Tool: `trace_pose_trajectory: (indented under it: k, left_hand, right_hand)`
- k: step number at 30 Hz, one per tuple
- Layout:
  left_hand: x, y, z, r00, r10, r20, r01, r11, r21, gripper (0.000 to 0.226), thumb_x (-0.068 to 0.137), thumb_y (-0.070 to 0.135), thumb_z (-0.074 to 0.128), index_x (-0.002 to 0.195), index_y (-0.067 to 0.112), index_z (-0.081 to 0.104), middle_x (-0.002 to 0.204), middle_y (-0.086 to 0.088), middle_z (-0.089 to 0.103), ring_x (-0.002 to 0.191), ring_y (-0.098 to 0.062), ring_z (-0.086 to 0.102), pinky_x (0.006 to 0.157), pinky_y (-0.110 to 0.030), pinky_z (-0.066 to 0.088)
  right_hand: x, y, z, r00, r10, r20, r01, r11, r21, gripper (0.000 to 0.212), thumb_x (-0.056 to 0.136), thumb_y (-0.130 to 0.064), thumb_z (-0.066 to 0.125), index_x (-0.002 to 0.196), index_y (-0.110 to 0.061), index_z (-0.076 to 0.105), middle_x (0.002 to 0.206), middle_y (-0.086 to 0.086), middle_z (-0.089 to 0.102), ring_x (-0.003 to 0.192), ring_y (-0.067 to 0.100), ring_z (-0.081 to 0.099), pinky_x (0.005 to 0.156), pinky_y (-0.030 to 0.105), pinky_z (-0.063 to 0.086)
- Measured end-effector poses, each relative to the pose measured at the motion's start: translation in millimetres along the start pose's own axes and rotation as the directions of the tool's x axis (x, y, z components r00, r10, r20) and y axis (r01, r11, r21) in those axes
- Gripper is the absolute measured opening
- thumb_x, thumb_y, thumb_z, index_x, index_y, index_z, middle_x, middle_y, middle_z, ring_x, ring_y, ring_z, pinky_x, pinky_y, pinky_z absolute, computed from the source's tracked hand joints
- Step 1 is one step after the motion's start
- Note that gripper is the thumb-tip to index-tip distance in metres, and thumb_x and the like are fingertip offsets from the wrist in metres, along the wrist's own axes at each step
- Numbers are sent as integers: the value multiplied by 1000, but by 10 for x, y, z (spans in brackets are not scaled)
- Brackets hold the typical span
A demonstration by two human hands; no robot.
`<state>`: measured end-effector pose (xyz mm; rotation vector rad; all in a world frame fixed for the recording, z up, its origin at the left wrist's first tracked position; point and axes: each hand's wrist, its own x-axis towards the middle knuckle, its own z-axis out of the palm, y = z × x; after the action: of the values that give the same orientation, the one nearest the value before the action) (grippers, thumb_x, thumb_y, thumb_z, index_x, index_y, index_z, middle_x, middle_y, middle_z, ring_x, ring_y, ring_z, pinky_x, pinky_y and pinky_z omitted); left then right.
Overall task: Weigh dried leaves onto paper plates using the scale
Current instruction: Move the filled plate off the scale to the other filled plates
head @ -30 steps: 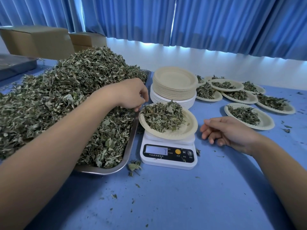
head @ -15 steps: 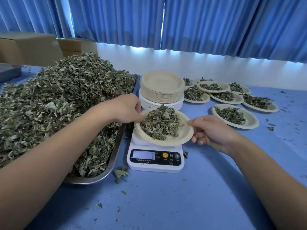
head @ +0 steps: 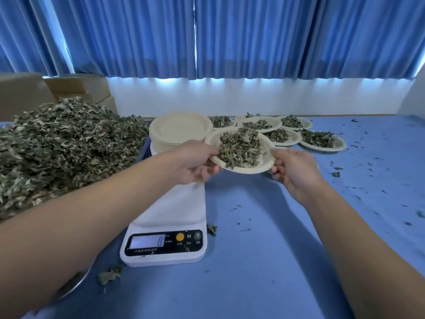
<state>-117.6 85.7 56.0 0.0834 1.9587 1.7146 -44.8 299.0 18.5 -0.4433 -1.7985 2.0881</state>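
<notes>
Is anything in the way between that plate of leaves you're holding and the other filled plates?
Nothing visible. The left hand and right hand hold the plate in the air; the filled plates lie just behind it.

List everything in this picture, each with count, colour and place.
held plate: one, beige, carrying green leaves, in the air beyond the scale
scale: one, white, table centre, platform bare
leaf pile: one, green, left
tray: one, grey metal, under the pile, only an edge shows
empty plates: one stack, beige, behind the scale
filled plates: at least five, beige, right of the stack
boxes: at least two, brown, back left
curtains: blue, across the back
table: one, blue, strewn with leaf scraps
hands: two, left hand grips the held plate's left rim, right hand its right rim
</notes>
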Motion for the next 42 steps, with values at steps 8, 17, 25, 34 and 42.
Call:
trace_pose_trajectory:
  k: [8, 17, 25, 34, 42]
  left_hand:
    - [580, -85, 773, 1000, 4, 3, -3, 928, -372, 7, 106, 9, 45, 104, 3, 44, 69, -10, 54, 45, -12, 52, 37, -17, 47]
    - [892, -23, 1038, 999, -28, 41, 41, 926, -375, 23, 107, 6, 38, 120, -8, 50, 104, -29, 67, 72, -29, 72, 48, -25, 58]
    - [908, -21, 897, 999, 11, -36, -14, 995, -97, 16, 99, -1, 53, 85, -4, 59, 68, -14, 62, 33, -10, 54, 35, -15, 43]
    - [329, 62, 484, 946, 302, 116, -317, 938, 139, 22, 102, 2, 49, 95, -11, 65, 80, -21, 66, 64, -19, 70, 58, -24, 58]
    - [14, 293, -604, 668, 739, 87, -501, 360, 787, 12, 94, 15, 64, 94, 13, 76, 83, 2, 73, 77, -11, 64, 75, -26, 47]
  right_hand:
    - [163, 22, -249, 979, 70, -192, -46, 991, 127, 10, 96, 0, 65, 99, 8, 62, 62, 7, 61, 54, 14, 60, 52, 21, 53]
    - [202, -10, -195, 976, 142, -166, -93, 957, 275, 30, 96, 2, 62, 123, 14, 56, 122, 24, 66, 112, 28, 70, 90, 31, 60]
    - [219, 49, -103, 971, 121, -206, -94, 986, 137, 25, 88, 7, 54, 70, -7, 48, 69, 4, 33, 89, 17, 56, 114, 63, 27]
    - [-156, 19, 355, 975, -224, -6, 214, 939, -269, 15, 90, -1, 57, 94, 5, 70, 90, 32, 68, 80, 15, 36, 77, 45, 51]
    - [-45, -352, 1098, 818, -426, 386, 572, 669, -474, 23, 94, -7, 60, 101, -13, 81, 112, 11, 76, 112, 26, 68, 94, 49, 53]
